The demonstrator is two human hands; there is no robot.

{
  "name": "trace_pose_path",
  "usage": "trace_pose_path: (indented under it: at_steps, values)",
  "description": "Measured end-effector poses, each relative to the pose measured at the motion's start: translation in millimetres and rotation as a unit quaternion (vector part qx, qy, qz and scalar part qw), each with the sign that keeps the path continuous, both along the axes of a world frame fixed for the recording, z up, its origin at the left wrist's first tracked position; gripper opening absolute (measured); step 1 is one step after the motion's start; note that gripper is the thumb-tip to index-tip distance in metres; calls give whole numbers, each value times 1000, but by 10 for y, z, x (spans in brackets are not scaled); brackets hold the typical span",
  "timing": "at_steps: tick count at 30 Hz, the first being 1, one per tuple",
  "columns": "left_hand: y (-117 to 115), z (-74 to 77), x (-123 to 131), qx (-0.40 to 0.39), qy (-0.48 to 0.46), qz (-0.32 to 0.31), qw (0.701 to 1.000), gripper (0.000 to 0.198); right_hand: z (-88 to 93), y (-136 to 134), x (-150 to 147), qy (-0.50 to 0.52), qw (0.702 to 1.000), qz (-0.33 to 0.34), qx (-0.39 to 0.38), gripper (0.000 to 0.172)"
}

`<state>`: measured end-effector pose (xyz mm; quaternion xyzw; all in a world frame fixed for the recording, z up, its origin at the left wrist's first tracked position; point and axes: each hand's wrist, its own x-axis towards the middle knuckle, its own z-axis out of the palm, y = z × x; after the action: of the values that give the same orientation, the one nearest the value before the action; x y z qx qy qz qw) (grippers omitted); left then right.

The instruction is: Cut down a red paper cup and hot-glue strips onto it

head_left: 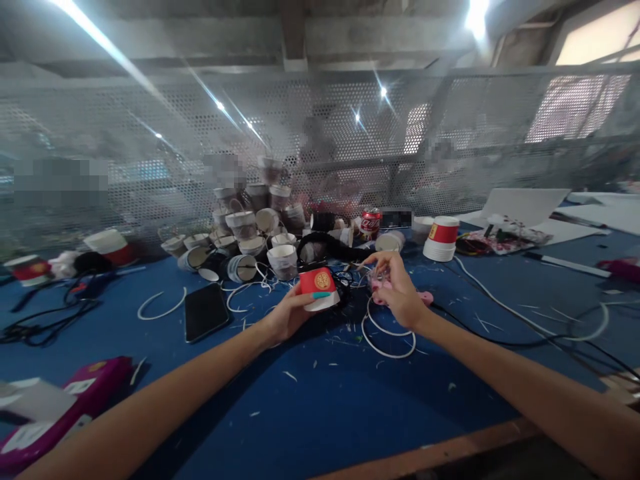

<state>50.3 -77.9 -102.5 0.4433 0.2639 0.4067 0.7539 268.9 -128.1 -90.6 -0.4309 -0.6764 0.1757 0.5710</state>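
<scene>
My left hand (290, 312) grips a red and white paper cup (319, 287) from the left side. A round gold emblem marks the cup, and a teal thumbnail lies across its front. To the right, my right hand (397, 293) is bent over a pink tool (425, 297), with a visible gap between forefinger and thumb. Most of the tool is hidden by that hand, so I cannot tell whether they touch. Something clear beside the fingertips is too blurred to name. Below the right hand lies a loop of white cord (390, 353).
Many small cord-wrapped cups (283, 260) are piled behind my hands. A black phone (206, 312) lies left. Stacked red and white cups (442, 239) and a soda can (371, 223) stand at the back. A magenta case (95, 377) lies front left. Cables and scraps litter the blue table (310, 407).
</scene>
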Motion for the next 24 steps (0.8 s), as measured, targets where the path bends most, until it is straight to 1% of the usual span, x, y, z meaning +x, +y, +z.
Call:
trace_pose_path:
  at_steps: [1,2,4,6,9,12,16,18,22,24]
  values:
    - [-2,0,-1,3,0,-4,1000,43,7,-18,-3,-6,1000,28,10,39]
    - [-6,2,-1,6,-1,-9,1000,44,19,-42,-14,-23,997,70,12,39]
    - [-18,11,-2,17,-1,-21,1000,47,45,-98,-53,-78,986,150,-8,36]
    - [-32,22,-2,33,2,-36,999,49,60,-144,-103,-124,974,186,-41,33]
    - [-48,31,-2,63,17,-49,997,50,52,-174,-159,-141,967,199,-79,33]
    - [-53,27,1,77,57,-35,995,54,44,-184,-178,-151,960,218,-89,34]
    - [-52,19,-3,86,85,-37,992,60,61,-190,-177,-159,959,210,-101,35]
    - [-54,24,-13,88,80,-42,992,62,64,-171,-170,-134,962,215,-102,35]
    - [-69,58,-30,68,85,-30,994,64,48,-77,-123,-24,964,248,-92,35]
    - [-77,76,-30,62,88,-27,994,59,40,-25,-91,2,968,229,-99,34]
